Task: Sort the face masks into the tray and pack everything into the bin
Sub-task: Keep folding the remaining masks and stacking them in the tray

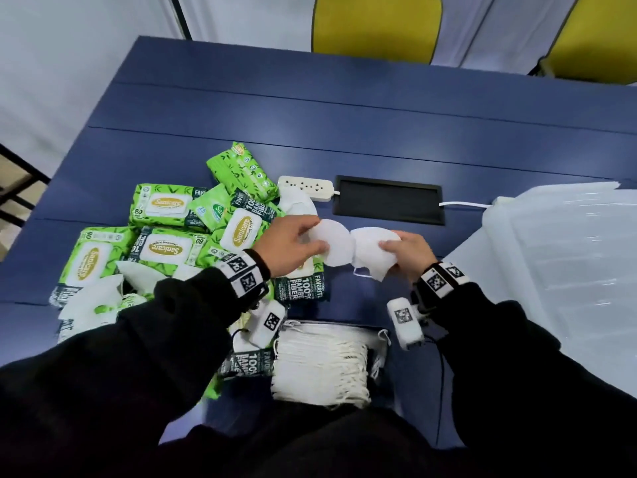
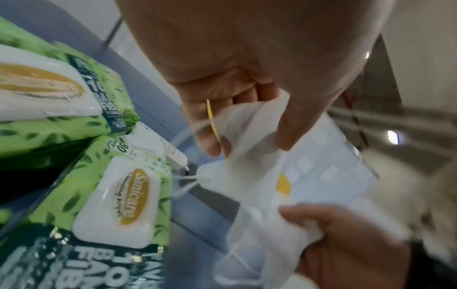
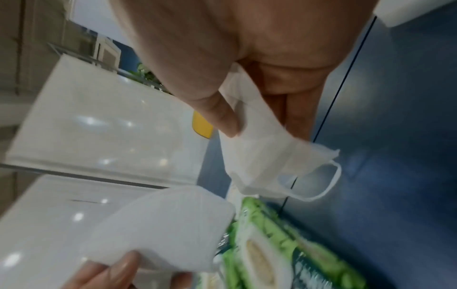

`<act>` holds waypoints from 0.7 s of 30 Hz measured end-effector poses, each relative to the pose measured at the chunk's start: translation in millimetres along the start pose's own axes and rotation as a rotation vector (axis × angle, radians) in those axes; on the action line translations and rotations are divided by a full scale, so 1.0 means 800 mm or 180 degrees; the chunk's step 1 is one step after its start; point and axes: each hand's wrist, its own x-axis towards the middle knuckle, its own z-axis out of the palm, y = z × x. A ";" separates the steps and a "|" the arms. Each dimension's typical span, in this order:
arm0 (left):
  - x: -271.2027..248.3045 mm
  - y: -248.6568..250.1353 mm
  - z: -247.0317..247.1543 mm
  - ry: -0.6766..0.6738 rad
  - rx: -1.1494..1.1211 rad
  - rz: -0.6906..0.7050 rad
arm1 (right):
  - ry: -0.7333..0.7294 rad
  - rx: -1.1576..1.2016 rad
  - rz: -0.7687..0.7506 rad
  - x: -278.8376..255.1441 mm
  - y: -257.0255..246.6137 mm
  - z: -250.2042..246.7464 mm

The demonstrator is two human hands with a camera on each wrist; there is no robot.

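Over the blue table [image 1: 379, 125] a white face mask [image 1: 339, 248] is stretched between both hands. My left hand [image 1: 315, 241] pinches its left lobe, and my right hand [image 1: 389, 244] pinches the right lobe, with an ear loop hanging below. In the left wrist view the left hand [image 2: 247, 140] grips the mask [image 2: 235, 174] between thumb and fingers. The right wrist view has the right hand [image 3: 262, 127] pinching the mask [image 3: 259, 154]. A stack of white masks [image 1: 320, 367] lies in a dark tray [image 1: 348, 326] close to my body. The translucent bin [image 1: 558, 257] stands at the right.
Several green wipe packs [image 1: 162, 250] are heaped on the left, with loose white masks [image 1: 93, 301] among them. A white power strip [image 1: 305, 188] and a black cable hatch [image 1: 387, 205] lie just beyond the hands. Yellow chairs [image 1: 375, 25] stand behind the table.
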 end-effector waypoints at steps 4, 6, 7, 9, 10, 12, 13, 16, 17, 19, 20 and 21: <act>-0.070 0.027 -0.029 0.0176 -0.1697 -0.0196 | -0.0354 0.1049 0.0116 -0.064 -0.013 0.018; -0.108 0.043 -0.031 0.0166 -0.2319 -0.0226 | -0.0568 0.1590 0.0252 -0.096 -0.017 0.030; -0.123 0.048 -0.029 0.0162 -0.2607 -0.0234 | -0.0645 0.1851 0.0349 -0.108 -0.016 0.036; -0.148 0.053 -0.022 0.0237 -0.3005 -0.0267 | -0.0753 0.2159 0.0473 -0.135 -0.013 0.051; -0.155 0.052 -0.016 0.0312 -0.3037 -0.0330 | -0.0796 0.2219 0.0491 -0.147 -0.012 0.060; -0.168 0.049 -0.006 0.0508 -0.2868 -0.0522 | -0.0950 0.2226 0.0499 -0.169 -0.008 0.077; -0.174 0.046 -0.001 0.0606 -0.2803 -0.0607 | -0.1040 0.2213 0.0514 -0.180 -0.007 0.086; -0.195 0.036 0.001 0.0844 -0.2654 -0.0737 | -0.1219 0.2294 0.0545 -0.206 -0.003 0.105; -0.201 0.032 -0.001 0.0883 -0.2579 -0.0730 | -0.1249 0.2292 0.0541 -0.211 -0.001 0.109; -0.215 0.025 -0.007 0.0899 -0.2507 -0.0717 | -0.1281 0.2216 0.0531 -0.221 0.001 0.119; -0.221 0.021 -0.010 0.0884 -0.2495 -0.0717 | -0.1277 0.2156 0.0522 -0.225 0.002 0.125; -0.227 0.017 -0.015 0.0861 -0.2472 -0.0713 | -0.1238 0.2081 0.0511 -0.231 0.002 0.132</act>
